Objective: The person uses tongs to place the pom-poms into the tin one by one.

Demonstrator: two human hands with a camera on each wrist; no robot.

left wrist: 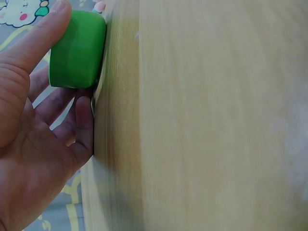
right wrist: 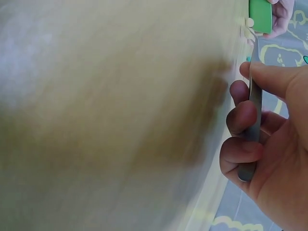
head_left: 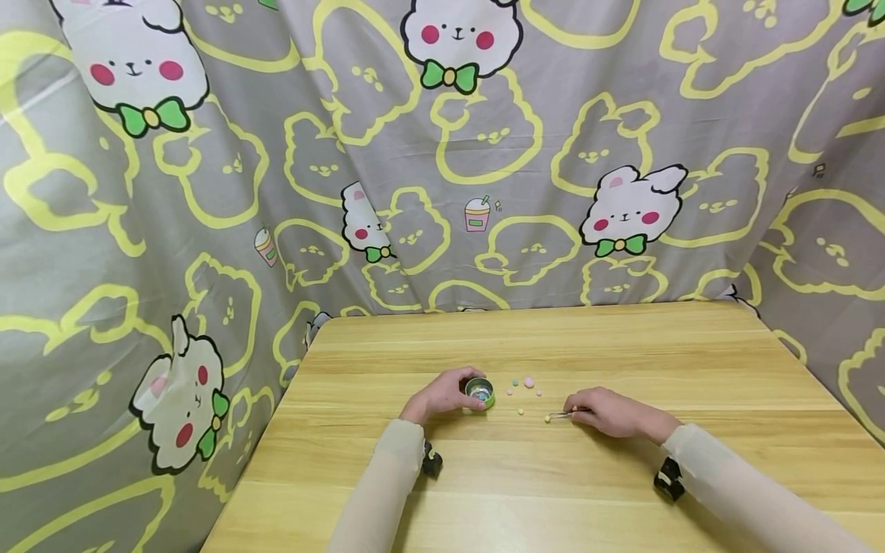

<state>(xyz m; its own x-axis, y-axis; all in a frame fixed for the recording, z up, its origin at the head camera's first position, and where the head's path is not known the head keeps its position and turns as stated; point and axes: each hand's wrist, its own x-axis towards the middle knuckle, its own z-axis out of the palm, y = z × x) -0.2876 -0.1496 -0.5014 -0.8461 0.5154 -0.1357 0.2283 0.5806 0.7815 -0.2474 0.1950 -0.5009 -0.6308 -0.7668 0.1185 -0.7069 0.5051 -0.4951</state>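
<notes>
Green container [left wrist: 78,50] in every view

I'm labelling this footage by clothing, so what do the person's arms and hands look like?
The left sleeve and right sleeve are long and pale beige. A small black device sits near the left cuff, another near the right. The left hand and right hand wear no gloves.

The right hand [right wrist: 279,149] grips tweezers [right wrist: 255,96], tips near a pale ball [right wrist: 249,22]; the left hand [right wrist: 282,18] touches a tin [right wrist: 260,17].
</notes>
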